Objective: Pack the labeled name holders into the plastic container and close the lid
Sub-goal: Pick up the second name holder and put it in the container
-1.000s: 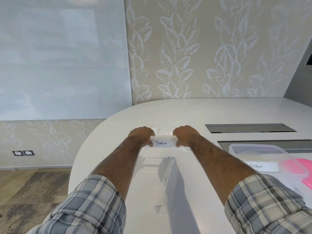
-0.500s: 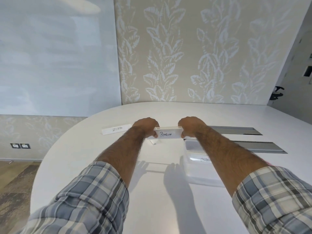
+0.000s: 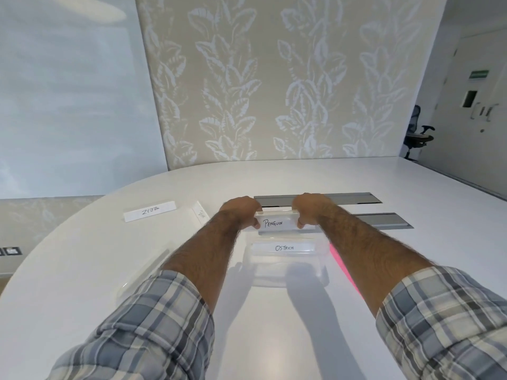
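A clear name holder labeled PENGUIN (image 3: 275, 223) is held level between my left hand (image 3: 242, 211) and my right hand (image 3: 310, 208), each gripping one end. It hovers over the far rim of the clear plastic container (image 3: 285, 272), which stands open on the white table. Inside the container lies a holder labeled OSTRICH (image 3: 284, 248). A holder labeled ZEBRA (image 3: 149, 211) lies flat at the left, and another holder (image 3: 199, 213) lies beside it, label unreadable. The pink lid (image 3: 343, 266) shows to the right of the container, mostly hidden by my right forearm.
Two grey cable hatches (image 3: 343, 198) are set into the white table (image 3: 274, 338) behind the hands. A clear flat piece (image 3: 145, 272) lies by my left forearm. The table's curved edge runs at the left. An office chair (image 3: 417, 135) stands at the far right.
Both hands carried the PENGUIN holder to the right, from bare table to above the container. The view turned, so the ZEBRA holder and the OSTRICH holder now show.
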The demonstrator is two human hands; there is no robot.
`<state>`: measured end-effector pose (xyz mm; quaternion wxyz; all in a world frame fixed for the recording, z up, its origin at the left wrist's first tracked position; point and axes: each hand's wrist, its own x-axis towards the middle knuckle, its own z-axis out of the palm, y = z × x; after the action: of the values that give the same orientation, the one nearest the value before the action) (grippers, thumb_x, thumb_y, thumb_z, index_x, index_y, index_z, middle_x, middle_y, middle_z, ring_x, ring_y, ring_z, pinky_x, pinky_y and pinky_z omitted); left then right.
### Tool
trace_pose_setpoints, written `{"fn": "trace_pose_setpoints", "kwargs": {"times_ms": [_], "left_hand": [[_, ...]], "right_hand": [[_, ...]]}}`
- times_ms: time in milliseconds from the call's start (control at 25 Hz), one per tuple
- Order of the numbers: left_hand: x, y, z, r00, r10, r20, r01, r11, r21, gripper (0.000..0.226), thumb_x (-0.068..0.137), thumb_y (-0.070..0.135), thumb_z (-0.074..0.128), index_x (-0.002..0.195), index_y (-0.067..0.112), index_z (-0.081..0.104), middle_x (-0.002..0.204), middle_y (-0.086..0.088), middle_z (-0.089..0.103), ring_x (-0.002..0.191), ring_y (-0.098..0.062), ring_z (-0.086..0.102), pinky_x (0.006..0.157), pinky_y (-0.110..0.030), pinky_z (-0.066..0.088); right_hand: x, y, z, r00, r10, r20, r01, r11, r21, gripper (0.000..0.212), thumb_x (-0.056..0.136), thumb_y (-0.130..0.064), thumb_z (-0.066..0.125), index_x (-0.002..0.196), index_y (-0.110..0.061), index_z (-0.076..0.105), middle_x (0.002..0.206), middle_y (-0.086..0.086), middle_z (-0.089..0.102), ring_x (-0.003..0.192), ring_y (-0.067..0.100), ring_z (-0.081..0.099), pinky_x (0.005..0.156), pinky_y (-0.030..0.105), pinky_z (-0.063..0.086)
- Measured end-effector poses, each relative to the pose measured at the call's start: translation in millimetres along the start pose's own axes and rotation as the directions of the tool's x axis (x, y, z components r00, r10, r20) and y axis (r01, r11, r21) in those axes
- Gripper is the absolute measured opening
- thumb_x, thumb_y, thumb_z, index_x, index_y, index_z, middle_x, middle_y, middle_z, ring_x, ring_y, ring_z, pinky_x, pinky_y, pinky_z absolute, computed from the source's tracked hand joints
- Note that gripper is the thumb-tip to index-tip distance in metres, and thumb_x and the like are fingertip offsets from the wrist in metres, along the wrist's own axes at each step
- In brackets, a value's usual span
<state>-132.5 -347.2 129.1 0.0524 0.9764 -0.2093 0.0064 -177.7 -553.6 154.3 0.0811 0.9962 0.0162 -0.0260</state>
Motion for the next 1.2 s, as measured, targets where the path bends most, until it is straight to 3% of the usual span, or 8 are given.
{"fn": "trace_pose_setpoints", "kwargs": {"times_ms": [400, 760, 1000, 1200], "left_hand": [[6.5, 24.7, 42.0, 0.998, -0.008, 0.065, 0.009, 1.0, -0.016, 0.05, 0.077, 0.032, 0.078, 0.126, 0.032, 0.066, 0.123, 0.0, 0.066, 0.113, -0.027, 0.062, 0.08, -0.033, 0.041], [8.4, 30.1, 55.3, 0.984, -0.002, 0.179, -0.016, 0.995, 0.098, 0.052, 0.084, 0.026, 0.076, 0.134, 0.022, 0.06, 0.131, -0.002, 0.063, 0.118, -0.027, 0.061, 0.084, -0.035, 0.045], [14.0, 40.0, 66.8, 0.973, 0.04, 0.228, -0.083, 0.979, 0.184, 0.035, 0.091, 0.022, 0.067, 0.126, 0.019, 0.063, 0.13, -0.003, 0.062, 0.117, -0.027, 0.061, 0.085, -0.037, 0.049], [23.5, 42.4, 66.0, 0.944, 0.042, 0.328, -0.105, 0.979, 0.177, 0.037, 0.081, 0.029, 0.078, 0.114, 0.015, 0.07, 0.116, -0.003, 0.068, 0.11, -0.025, 0.063, 0.077, -0.032, 0.047]], "right_hand": [[-6.8, 18.4, 38.0, 0.996, -0.025, 0.081, 0.025, 1.0, 0.0, 0.061, 0.081, -0.027, 0.079, 0.135, -0.013, 0.055, 0.135, 0.007, 0.058, 0.121, 0.029, 0.058, 0.099, 0.039, 0.049], [2.7, 13.5, 56.3, 0.981, -0.075, 0.179, 0.074, 0.997, 0.013, 0.062, 0.084, -0.024, 0.078, 0.138, -0.009, 0.053, 0.138, 0.009, 0.057, 0.125, 0.03, 0.056, 0.1, 0.043, 0.05], [11.2, 13.0, 69.1, 0.967, -0.116, 0.225, 0.127, 0.991, -0.036, 0.049, 0.084, -0.019, 0.074, 0.129, -0.005, 0.06, 0.131, 0.01, 0.062, 0.119, 0.028, 0.06, 0.095, 0.039, 0.054], [20.3, 14.7, 80.6, 0.948, -0.153, 0.28, 0.154, 0.988, 0.019, 0.046, 0.079, -0.023, 0.083, 0.116, 0.0, 0.067, 0.121, 0.012, 0.068, 0.113, 0.028, 0.063, 0.092, 0.033, 0.053]]}}
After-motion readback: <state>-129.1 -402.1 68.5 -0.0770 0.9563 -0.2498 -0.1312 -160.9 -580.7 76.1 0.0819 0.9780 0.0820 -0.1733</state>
